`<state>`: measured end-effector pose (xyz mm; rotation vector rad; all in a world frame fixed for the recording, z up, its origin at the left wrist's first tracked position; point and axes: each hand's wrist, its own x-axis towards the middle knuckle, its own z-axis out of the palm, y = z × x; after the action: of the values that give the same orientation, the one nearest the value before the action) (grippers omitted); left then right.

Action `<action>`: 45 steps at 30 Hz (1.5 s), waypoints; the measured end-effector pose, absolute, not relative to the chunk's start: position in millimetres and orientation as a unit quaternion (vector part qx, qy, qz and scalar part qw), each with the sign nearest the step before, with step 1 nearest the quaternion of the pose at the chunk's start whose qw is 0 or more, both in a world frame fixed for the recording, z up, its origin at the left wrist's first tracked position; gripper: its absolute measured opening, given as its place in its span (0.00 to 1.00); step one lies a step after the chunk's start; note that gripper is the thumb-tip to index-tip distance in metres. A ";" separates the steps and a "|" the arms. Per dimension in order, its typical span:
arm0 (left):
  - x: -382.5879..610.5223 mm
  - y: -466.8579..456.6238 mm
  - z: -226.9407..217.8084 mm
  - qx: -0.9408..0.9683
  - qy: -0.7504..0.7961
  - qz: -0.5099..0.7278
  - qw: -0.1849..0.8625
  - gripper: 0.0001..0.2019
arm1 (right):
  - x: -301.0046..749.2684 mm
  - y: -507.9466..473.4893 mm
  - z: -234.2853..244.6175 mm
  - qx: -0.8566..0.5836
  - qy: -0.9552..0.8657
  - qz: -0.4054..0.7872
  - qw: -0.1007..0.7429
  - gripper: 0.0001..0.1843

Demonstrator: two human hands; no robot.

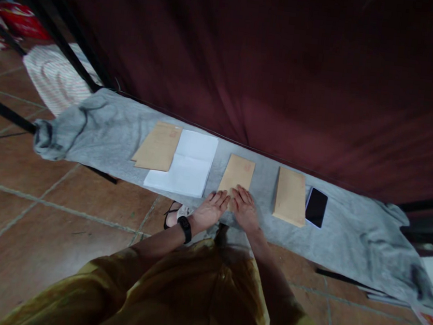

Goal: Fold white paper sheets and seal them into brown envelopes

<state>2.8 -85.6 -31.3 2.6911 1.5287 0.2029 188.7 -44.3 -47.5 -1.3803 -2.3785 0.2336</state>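
Observation:
A brown paper envelope (pixel 239 171) lies on the grey cloth in front of me, with faint red print near its far end. My left hand (pixel 211 209) rests flat on its near left part, fingers stretched out. Beside it, my right hand (pixel 244 207) presses on the near right part, fingers also extended. Both hands cover the envelope's near end. To the left, a few brown envelopes (pixel 159 145) overlap white folded paper sheets (pixel 193 162). On the right sits a thick stack of brown envelopes (pixel 291 196).
A smartphone (pixel 316 208) with a dark screen lies right of the stack. Grey cloth (pixel 352 235) covers the narrow bench. Behind it hangs a dark red curtain (pixel 289 77). Black metal bars (pixel 59 35) stand at the left, near a striped cloth (pixel 56 74). The floor is tiled.

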 end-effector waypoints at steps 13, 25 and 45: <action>0.3 -87.8 -38.4 0.866 0.494 0.073 -0.020 0.24 | 165.4 11.6 -39.9 -0.473 -0.860 0.092 0.167 0.23; -7.4 -82.3 -57.4 0.854 0.493 0.166 -0.010 0.21 | 156.4 80.4 -53.0 -0.538 -0.823 0.050 0.175 0.25; -6.8 -79.8 -48.0 0.852 0.488 0.189 0.029 0.21 | 176.7 -7.2 -55.0 -0.460 -0.870 0.071 0.161 0.27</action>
<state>-6.8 -79.8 -48.0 2.6273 1.5042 0.5830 176.7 -7.2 -55.0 -1.3148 -2.4848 0.2039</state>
